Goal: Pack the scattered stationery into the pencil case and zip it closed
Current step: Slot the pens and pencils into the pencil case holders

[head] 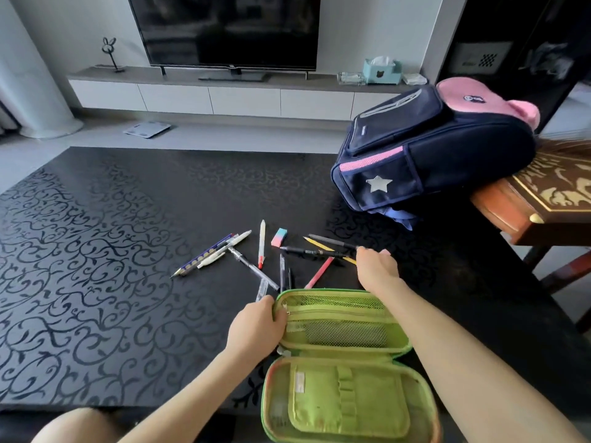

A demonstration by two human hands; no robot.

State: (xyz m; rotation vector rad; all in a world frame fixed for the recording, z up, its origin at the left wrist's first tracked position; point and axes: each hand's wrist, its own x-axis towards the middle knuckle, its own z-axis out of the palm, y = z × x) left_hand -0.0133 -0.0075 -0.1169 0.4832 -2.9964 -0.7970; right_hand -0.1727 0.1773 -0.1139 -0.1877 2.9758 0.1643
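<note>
A green pencil case (343, 362) lies unzipped and spread flat at the near edge of the black table (96, 266). My left hand (257, 324) grips the left rim of its far half. My right hand (375, 266) reaches over the case and its fingertips touch the black pens (307, 251) and yellow pencil (315, 243) lying beyond. Further left lie a pink-and-blue eraser (279, 237), a cream pen with a red tip (262, 243), a pink pen (319, 271), several clear and dark pens (256, 270), and a white pen with a blue patterned pencil (208, 254).
A navy and pink backpack (425, 155) lies on the table's far right, resting against a carved wooden box (550, 193). Beyond the table stand a television (227, 30) on a low white cabinet, a teal tissue box (382, 71) and floor scales (147, 128).
</note>
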